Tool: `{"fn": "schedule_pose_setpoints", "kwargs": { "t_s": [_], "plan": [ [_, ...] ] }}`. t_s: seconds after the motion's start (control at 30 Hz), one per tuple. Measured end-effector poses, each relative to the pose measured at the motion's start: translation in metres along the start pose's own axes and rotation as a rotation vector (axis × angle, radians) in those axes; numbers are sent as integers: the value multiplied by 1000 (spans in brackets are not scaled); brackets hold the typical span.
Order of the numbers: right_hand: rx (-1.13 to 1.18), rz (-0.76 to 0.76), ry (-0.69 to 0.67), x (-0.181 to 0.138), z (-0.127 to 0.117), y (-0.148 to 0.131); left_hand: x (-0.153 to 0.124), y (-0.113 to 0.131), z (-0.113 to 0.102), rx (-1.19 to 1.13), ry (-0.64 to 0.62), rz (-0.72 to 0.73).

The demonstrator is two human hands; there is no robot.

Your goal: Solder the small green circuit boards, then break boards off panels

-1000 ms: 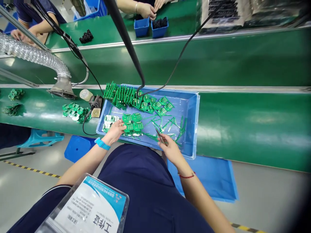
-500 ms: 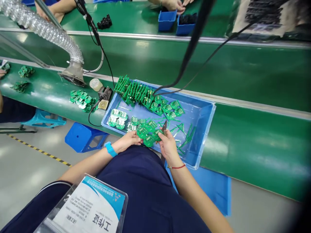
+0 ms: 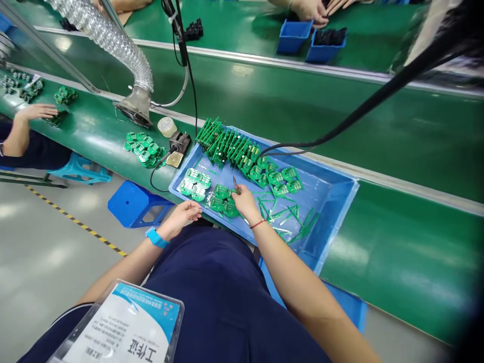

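Note:
A blue tray (image 3: 333, 201) on the green bench holds green circuit boards. My right hand (image 3: 245, 202) is closed on a small metal tool (image 3: 235, 184) and rests on a panel of round green boards (image 3: 221, 200) lying near the tray's front. My left hand (image 3: 183, 216) hovers just outside the tray's front edge with fingers loosely stretched and nothing in it. Another flat cluster of boards (image 3: 194, 181) lies to the left. A row of boards (image 3: 227, 143) stands on edge at the back. Thin green offcut strips (image 3: 295, 222) are scattered at the right.
A soldering iron stand (image 3: 179, 146) and loose boards (image 3: 145, 148) sit left of the tray under a fume hose (image 3: 113, 45). A black cable (image 3: 378, 96) runs into the tray. A co-worker's hand (image 3: 38, 111) is far left; another person's hands (image 3: 313, 10) work by blue bins (image 3: 293, 35).
My left hand let go of the board panel and drew back to the tray's edge. My right hand moved left, and the panel now lies in the tray. The view swung right.

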State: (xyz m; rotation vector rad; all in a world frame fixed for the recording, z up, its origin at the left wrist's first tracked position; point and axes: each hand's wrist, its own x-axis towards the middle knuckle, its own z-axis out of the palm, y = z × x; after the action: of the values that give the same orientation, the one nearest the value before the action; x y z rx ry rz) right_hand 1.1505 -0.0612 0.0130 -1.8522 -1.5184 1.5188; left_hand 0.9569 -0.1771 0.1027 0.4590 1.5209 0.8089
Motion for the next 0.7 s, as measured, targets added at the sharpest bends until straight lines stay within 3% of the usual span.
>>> {"fn": "schedule_pose_setpoints", "kwargs": {
  "t_s": [0.2,0.4,0.5,0.6,0.7],
  "plan": [
    [-192,-52,107,-5,3,0,17,20,24,156,-80,88],
    [-195,-66,234,-18,-9,14,51,49,62,433,-208,246],
    [-127,-51,308,-35,-26,35,74,61,106,594,-299,345],
    [-39,4,404,-64,-49,65,102,66,169,730,-368,444],
    [53,63,500,-100,-68,94,133,65,232,825,-335,540]
  ]
}}
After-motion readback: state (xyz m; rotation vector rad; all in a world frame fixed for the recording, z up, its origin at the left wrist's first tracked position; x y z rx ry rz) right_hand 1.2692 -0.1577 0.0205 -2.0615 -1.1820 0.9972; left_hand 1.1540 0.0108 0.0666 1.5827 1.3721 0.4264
